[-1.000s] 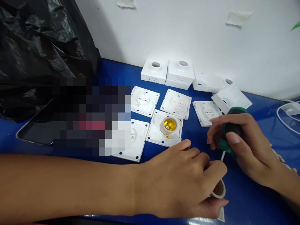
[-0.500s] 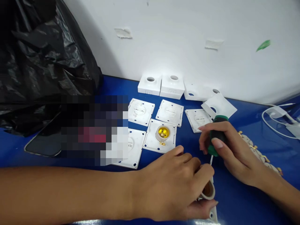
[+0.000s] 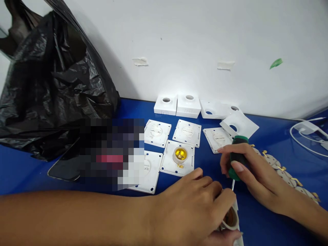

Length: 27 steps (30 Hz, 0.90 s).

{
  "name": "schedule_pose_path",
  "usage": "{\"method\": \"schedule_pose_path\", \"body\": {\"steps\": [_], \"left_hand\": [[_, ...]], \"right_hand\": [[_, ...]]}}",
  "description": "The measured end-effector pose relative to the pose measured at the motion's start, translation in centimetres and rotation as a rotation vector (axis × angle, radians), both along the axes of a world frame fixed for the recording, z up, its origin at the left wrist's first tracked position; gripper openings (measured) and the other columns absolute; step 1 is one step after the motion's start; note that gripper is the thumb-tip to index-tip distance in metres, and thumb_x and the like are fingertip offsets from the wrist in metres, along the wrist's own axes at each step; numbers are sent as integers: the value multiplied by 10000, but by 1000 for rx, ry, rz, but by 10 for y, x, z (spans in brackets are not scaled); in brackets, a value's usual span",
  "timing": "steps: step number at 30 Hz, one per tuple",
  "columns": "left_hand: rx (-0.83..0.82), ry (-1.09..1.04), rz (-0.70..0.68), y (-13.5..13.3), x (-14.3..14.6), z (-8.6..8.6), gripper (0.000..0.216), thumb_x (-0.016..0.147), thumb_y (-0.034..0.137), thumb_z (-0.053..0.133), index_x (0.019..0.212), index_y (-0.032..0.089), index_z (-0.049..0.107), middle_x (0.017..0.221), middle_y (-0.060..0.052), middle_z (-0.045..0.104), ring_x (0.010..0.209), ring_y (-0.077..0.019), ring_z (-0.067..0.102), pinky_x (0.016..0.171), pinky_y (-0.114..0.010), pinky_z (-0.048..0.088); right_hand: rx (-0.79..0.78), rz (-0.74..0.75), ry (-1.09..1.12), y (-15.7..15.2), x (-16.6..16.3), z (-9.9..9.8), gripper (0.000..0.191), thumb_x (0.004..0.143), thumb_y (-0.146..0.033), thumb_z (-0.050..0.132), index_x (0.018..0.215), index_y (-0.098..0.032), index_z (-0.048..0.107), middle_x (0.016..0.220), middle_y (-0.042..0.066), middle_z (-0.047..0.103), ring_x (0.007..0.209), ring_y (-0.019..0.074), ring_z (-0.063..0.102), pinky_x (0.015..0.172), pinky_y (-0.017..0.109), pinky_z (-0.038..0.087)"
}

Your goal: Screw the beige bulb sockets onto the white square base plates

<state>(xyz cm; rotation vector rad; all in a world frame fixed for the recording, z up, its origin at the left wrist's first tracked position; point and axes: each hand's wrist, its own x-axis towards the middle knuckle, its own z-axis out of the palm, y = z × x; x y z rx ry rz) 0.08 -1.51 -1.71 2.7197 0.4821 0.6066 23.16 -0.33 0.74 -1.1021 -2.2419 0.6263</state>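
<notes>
Right now the left hand (image 3: 194,212) has its thumb and index finger closed round the sides of a pale, ring-rimmed lamp socket with a coppery threaded inside (image 3: 230,218), low in the view; its other fingers are curled. Under the socket shows the edge of a white plate (image 3: 239,241), mostly hidden by the hand. The right hand (image 3: 258,177) grips a black-and-green screwdriver (image 3: 238,158) between thumb and curled fingers, handle up, its thin metal shaft slanting down behind the left index finger; the tip is out of sight. Further back on the glossy blue table (image 3: 205,171), a square white plastic base (image 3: 167,162) carries a brass-lined socket (image 3: 180,155), with flat white square bases (image 3: 187,133) around it. White box-shaped covers with round openings (image 3: 188,108) stand near the wall (image 3: 184,41). Beside the right forearm lie round beige pieces with brass tabs (image 3: 285,177).
</notes>
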Motion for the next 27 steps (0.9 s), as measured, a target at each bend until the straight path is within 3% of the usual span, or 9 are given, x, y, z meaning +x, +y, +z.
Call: {"method": "schedule_pose_path", "body": {"steps": [16,27], "left_hand": [[-19,40,20,0,0,2,364,996,518,709,961,198,540,845,8,671,755,-194,653,857,-358,453],[24,30,6,0,-1,0,353,1012,510,677,969,186,544,837,4,654,751,-193,638,867,-355,452]], "right_hand": [[-60,-70,-79,-5,3,-1,307,1146,-451,362,1407,-361,495,872,-16,670,733,169,653,720,327,520],[-27,-32,-74,-2,1,1,289,1155,-429,351,1410,-356,467,852,-37,680,740,144,651,747,297,507]]}}
